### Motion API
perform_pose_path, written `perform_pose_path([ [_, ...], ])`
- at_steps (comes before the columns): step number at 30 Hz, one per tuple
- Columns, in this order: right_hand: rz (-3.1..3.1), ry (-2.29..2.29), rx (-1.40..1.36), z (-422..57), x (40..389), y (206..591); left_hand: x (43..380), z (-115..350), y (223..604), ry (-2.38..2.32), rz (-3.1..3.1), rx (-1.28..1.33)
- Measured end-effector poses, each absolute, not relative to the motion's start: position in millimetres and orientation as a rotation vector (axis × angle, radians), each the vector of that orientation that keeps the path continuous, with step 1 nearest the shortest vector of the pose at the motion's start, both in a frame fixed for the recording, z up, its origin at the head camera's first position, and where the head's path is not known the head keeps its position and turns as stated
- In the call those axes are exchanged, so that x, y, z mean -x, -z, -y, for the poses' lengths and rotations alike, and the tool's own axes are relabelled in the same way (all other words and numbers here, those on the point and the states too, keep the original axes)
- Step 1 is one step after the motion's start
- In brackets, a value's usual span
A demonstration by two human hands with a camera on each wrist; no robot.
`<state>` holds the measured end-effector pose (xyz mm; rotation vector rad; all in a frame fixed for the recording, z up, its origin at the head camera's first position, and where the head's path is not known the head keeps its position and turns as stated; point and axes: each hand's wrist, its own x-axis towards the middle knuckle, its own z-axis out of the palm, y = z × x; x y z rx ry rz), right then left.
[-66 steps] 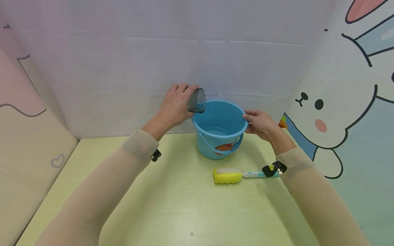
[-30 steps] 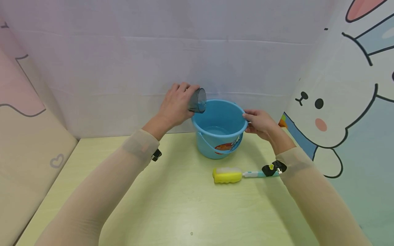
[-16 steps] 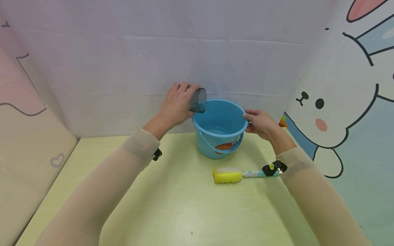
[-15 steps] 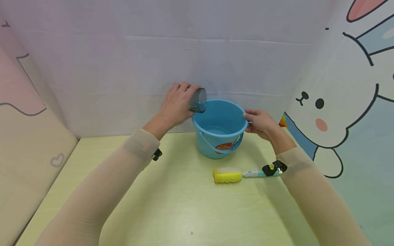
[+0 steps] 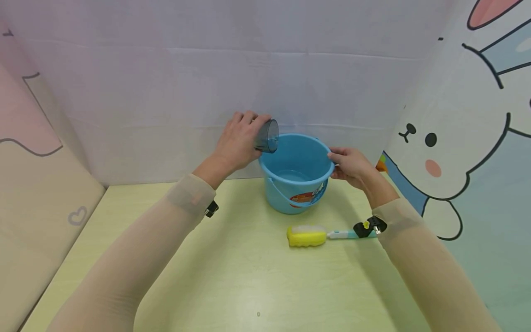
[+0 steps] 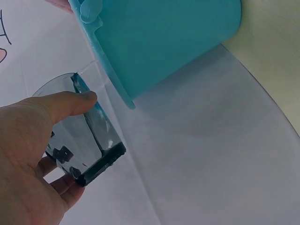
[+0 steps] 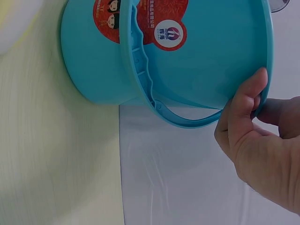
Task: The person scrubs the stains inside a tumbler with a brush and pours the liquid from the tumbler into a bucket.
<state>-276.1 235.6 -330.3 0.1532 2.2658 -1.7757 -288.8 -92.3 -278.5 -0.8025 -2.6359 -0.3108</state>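
Observation:
My left hand (image 5: 236,143) grips a dark see-through cup (image 5: 267,136), tipped on its side with its mouth facing right, at the left rim of a light blue bucket (image 5: 275,196). The left wrist view shows the thumb across the near side of the cup (image 6: 96,129) and fingertips beneath it. At the bucket's right side, my right hand (image 5: 351,167) pinches the rim. In the right wrist view the bucket (image 7: 201,75) has a red sticker (image 7: 166,18) and its blue handle (image 7: 180,123) hangs down. The bucket stands upright near the table's back edge.
A brush with a yellow head (image 5: 307,237) and a white and teal handle (image 5: 342,235) lies in front of the bucket, partly under the right wrist's camera. A white cloth wall (image 5: 174,92) rises right behind the table (image 5: 249,276); printed panels flank both sides.

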Motion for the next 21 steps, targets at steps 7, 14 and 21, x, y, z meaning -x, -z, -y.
perform_pose_path([
  [7, -2.261, 1.784, -0.149, -235.8, 276.5, 331.7, 289.1, 92.2, 278.7, 0.316, 2.635, 0.806],
  [14, -2.262, 1.783, -0.143, -235.7, 275.2, 331.1, 289.0, 92.0, 278.5, 0.323, 2.629, 0.809],
  [21, -2.261, 1.796, -0.144, -235.3, 276.5, 332.7, 289.8, 92.1, 279.8, 0.310, 2.607, 0.824],
])
